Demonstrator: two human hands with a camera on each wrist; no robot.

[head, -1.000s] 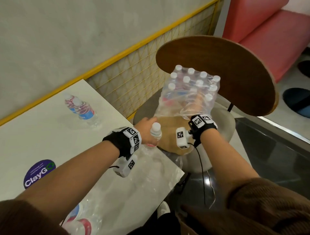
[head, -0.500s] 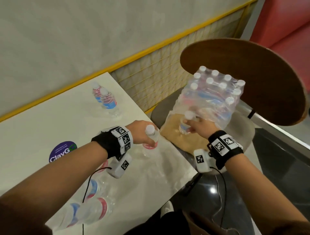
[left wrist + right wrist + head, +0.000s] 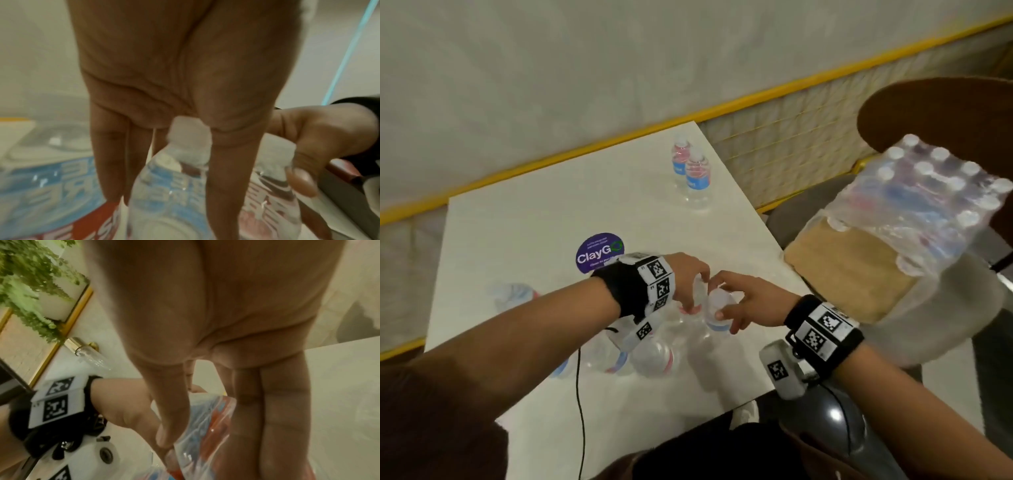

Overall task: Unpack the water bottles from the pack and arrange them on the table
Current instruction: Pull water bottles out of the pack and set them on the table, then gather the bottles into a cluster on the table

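— Holding what with the left hand (image 3: 688, 277)?

— Pinching the first bottle (image 3: 698, 294) at the neck, fingers curled round it below the cap. Same with the right hand (image 3: 751, 301): clamped round the shoulder of the second bottle (image 3: 717, 315). Both roughly upright, just beside each other, at about 5 o'clock on the table (image 3: 544, 219).

— Touching?

— Cannot tell; too blurred in both wrist views. Close enough to knock, probably.

— And around them?

— Crowded. A cluster of bottles (image 3: 650, 359) at 7 o'clock from the hands, right under the left wrist; hard to say whether upright or lying. Two standing bottles (image 3: 693, 178) well apart at 12 o'clock. The pack (image 3: 935, 198) off the table on a chair (image 3: 945, 113) at 2 o'clock, many caps showing in the wrap.

— Risks, then?

— Likely three. Setting down tilted and letting go early: tall, narrow, easy to topple. Dragging the left wrist or its cable (image 3: 578, 394) through the cluster and rolling something off the near edge. Reaching for the pack with the wrap slack and spilling a loose bottle onto the floor.

— Remedy?

— Plant each base flat, release straight up, lift wrists clear before turning.
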